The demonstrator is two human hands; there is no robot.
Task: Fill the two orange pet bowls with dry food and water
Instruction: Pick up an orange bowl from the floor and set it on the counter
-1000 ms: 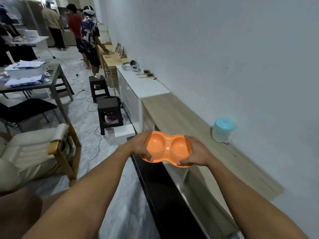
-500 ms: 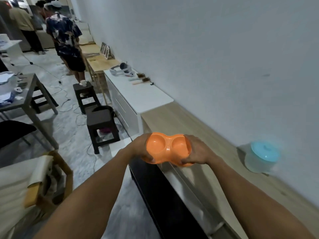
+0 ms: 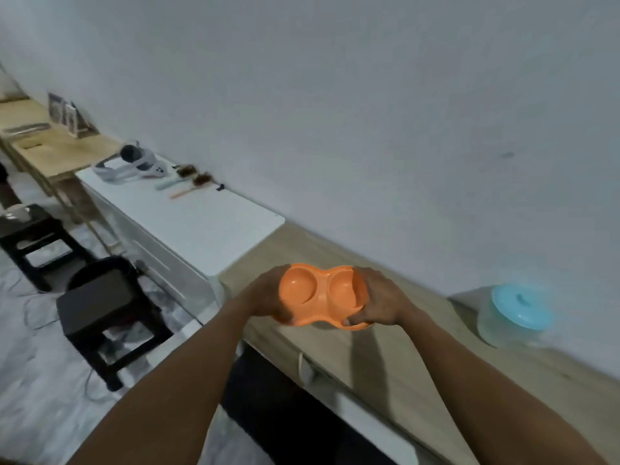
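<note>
An orange double pet bowl (image 3: pixel 318 293), two round wells joined in one piece, is held level over the near edge of a long wooden counter (image 3: pixel 396 350). My left hand (image 3: pixel 268 297) grips its left end and my right hand (image 3: pixel 379 300) grips its right end, thumb on the front rim. Both wells look empty. A clear round container with a light blue lid (image 3: pixel 515 315) stands on the counter to the right, near the wall; its contents are too blurred to tell.
A white cabinet (image 3: pixel 201 229) adjoins the counter on the left, carrying a white headset (image 3: pixel 129 164) and brushes (image 3: pixel 191 182). Two dark stools (image 3: pixel 107 310) stand on the marble floor below. A wooden desk (image 3: pixel 50 149) lies further back.
The view has swung right toward the wall, so the people and the table have left the frame. The bowl stays in both hands and now sits over the wooden counter, closer to the blue-lidded container.
</note>
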